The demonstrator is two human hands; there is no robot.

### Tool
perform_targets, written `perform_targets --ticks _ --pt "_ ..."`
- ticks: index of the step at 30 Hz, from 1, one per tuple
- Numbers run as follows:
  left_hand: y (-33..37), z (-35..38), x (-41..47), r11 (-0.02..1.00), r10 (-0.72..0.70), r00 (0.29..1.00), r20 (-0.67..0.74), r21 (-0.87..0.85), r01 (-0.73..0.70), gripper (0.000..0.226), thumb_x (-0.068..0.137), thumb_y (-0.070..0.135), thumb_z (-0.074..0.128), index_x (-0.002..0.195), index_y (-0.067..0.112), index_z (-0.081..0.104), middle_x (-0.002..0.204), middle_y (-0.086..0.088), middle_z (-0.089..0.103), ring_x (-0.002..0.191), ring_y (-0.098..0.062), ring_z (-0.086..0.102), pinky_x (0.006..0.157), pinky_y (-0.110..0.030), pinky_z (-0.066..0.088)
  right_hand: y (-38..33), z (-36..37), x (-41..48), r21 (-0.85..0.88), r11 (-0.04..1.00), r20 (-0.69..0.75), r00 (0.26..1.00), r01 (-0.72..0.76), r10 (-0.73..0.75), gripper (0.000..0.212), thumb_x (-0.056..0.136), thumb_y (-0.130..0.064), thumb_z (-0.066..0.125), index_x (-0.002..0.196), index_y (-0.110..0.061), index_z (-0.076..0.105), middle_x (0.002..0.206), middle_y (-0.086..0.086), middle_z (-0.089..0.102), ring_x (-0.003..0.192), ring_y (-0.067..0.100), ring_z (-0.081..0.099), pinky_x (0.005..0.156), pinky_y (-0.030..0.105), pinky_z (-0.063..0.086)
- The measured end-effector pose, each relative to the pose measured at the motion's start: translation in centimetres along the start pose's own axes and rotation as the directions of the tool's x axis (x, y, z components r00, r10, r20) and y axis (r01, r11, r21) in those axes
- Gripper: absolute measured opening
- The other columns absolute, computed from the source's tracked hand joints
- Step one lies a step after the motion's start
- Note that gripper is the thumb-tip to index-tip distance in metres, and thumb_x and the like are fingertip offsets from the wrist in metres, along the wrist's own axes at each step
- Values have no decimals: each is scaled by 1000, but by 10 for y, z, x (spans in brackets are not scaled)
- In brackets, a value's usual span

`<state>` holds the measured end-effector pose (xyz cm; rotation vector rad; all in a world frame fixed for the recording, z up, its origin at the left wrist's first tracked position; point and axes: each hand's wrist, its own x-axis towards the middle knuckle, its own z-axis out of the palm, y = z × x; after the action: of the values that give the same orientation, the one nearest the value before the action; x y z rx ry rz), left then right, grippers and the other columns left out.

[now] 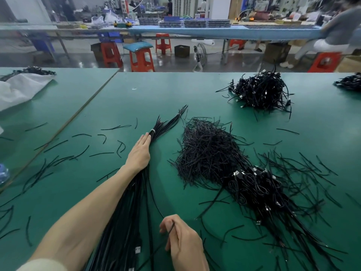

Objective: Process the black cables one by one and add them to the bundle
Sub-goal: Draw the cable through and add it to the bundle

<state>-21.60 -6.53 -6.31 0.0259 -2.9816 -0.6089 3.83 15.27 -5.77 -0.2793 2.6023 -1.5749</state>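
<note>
One view, head camera: left hand (139, 151) lies flat, fingers straight, pressing on the bundle (127, 222) of black cables. The bundle runs along the green table (175, 90) from the near edge to its tied ends past the fingertips. Lower down, right hand (183, 241), fingers curled, pinches a single black cable (155, 202) curving up to the bundle. To the right lie a loose cable pile (259, 192) and a heap of short black pieces (205, 151).

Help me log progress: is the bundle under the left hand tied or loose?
Tied at the far end: a white tie wraps the bundle just past the left hand. Nearer, it fans out.
</note>
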Motion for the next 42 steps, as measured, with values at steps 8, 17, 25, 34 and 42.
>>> perform_targets --ticks 8,17,25,34,42 --pt "31 -30 -63 908 -154 968 -199 -416 59 36 109 13 39 140 4 56 140 -12 59 134 -24 49 112 -27 32 -2 0 -2 16 1000 10 1000 20 -20 23 101 -47 30 94 -45 51 94 -20 66 65 10 64 74 30 56" --pt "68 -57 -208 867 -11 993 118 -493 68 22 107 15 48 97 18 67 86 2 75 67 -13 70 64 -33 58 -7 -3 -3 102 993 -59 996 -62 68 30 108 -39 30 90 -36 53 74 -8 63 62 12 61 65 41 53" --pt "84 -87 -281 750 301 753 586 -633 192 31 109 27 44 118 7 66 92 -14 77 77 -31 74 80 -44 56 -10 -9 -2 281 958 -156 982 -63 110 34 111 -26 32 87 -19 55 78 5 64 51 14 58 53 36 52" --pt "68 -134 -300 424 541 677 499 -857 293 27 112 14 44 122 -8 54 73 -16 63 57 -23 66 63 -28 54 -7 -14 2 524 852 -280 939 -24 199 40 112 -27 31 88 -6 57 69 8 65 52 21 60 46 23 42" --pt "65 -135 -265 43 80 991 109 -993 106 41 103 25 53 136 1 61 72 7 41 57 -8 37 53 -23 32 -9 -18 2 571 817 -284 916 -77 285 38 111 -25 33 89 -7 57 68 4 66 52 17 61 44 25 44"
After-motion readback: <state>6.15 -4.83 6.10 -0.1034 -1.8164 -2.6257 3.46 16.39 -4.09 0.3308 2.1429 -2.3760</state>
